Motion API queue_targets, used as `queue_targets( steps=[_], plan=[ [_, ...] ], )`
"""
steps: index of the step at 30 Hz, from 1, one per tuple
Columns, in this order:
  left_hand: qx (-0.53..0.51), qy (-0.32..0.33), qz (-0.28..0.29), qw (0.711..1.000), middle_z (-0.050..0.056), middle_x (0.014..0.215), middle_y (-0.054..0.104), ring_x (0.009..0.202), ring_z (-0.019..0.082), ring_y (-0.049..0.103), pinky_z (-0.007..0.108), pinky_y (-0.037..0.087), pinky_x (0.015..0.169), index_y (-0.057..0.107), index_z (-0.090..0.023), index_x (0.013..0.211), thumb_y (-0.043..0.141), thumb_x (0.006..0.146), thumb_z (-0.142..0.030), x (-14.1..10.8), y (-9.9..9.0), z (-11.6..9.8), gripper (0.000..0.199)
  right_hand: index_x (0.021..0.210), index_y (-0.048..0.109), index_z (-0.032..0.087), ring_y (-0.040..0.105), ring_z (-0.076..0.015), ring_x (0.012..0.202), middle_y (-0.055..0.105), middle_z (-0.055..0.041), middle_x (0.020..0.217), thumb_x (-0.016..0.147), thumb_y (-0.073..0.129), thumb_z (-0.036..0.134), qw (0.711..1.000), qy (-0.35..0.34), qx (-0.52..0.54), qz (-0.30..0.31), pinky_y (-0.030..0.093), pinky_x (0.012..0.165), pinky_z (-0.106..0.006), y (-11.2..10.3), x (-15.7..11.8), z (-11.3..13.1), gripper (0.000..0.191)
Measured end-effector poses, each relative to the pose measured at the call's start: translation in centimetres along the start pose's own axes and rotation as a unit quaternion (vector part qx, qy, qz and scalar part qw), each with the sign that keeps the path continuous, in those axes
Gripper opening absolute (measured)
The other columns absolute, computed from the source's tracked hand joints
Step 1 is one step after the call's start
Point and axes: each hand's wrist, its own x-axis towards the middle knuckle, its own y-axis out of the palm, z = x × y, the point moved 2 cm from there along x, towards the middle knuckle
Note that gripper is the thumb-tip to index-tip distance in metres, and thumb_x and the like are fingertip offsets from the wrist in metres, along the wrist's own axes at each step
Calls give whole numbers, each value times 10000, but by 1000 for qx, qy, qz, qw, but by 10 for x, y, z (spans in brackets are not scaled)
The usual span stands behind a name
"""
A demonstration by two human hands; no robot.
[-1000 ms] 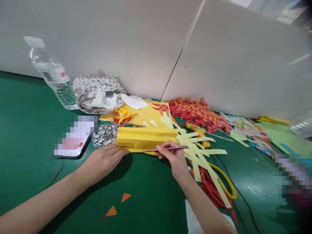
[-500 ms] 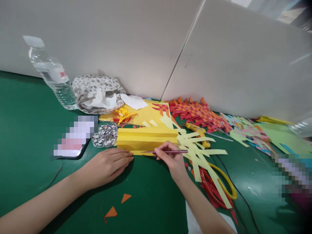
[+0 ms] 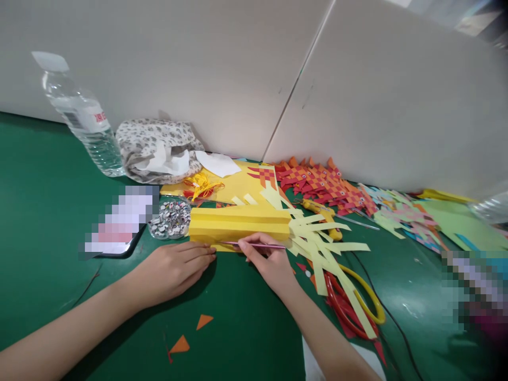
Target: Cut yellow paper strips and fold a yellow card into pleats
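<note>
A folded yellow paper [image 3: 238, 222] with lengthwise creases lies in the middle of the green table. My left hand [image 3: 178, 267] rests flat at its lower left corner, fingers stretched out side by side, pressing on the paper's edge. In a pinch, my right hand [image 3: 265, 259] holds a thin dark-pink pencil [image 3: 270, 246], its tip pointing left onto the paper's lower part, close to my left fingertips. Pale yellow strips [image 3: 317, 238] fan out at the paper's right end. Left of the paper sits a clear bag of googly eyes [image 3: 170, 218].
Behind are a water bottle [image 3: 85, 119], a patterned cloth bag [image 3: 159, 140] and woven red-orange paper fish [image 3: 321, 182]. A phone [image 3: 125, 222] lies left. To the right are a yellow glue gun [image 3: 323, 214], red-handled scissors [image 3: 345, 307] and a black cable [image 3: 391, 312]. Orange scraps [image 3: 180, 344] lie in front.
My right hand has moved left along the paper with the pencil, bringing the tip nearer my left fingertips. My left hand has stayed almost in place.
</note>
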Motion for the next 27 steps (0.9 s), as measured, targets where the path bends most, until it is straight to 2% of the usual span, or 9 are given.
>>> queue_targets(
  steps=[10, 16, 27],
  plan=[
    [-6, 1, -16, 1000, 72, 1076, 701, 957, 185, 666, 300, 557, 836, 650, -132, 1058, 416, 940, -192, 0, 1, 0, 269, 774, 658, 193, 568, -121, 564, 656, -8, 691, 782, 650, 371, 1000, 16, 16, 4, 452, 545, -243, 2, 1, 1, 178],
    [-1, 1, 7, 1000, 69, 1131, 681, 1001, 198, 650, 328, 557, 849, 631, -133, 1097, 414, 943, -199, -4, 3, 2, 274, 725, 634, 180, 541, -117, 527, 655, -17, 676, 746, 675, 369, 998, 32, 58, -22, 464, 511, -241, -4, 2, 1, 195],
    [3, 4, 3, 1000, 61, 1135, 680, 1003, 200, 653, 343, 569, 840, 631, -132, 1089, 399, 950, -201, -3, 1, 1, 279, 681, 624, 175, 522, -111, 487, 661, -18, 635, 727, 690, 346, 995, 0, 76, -57, 442, 483, -238, -15, 4, -8, 189]
  ],
)
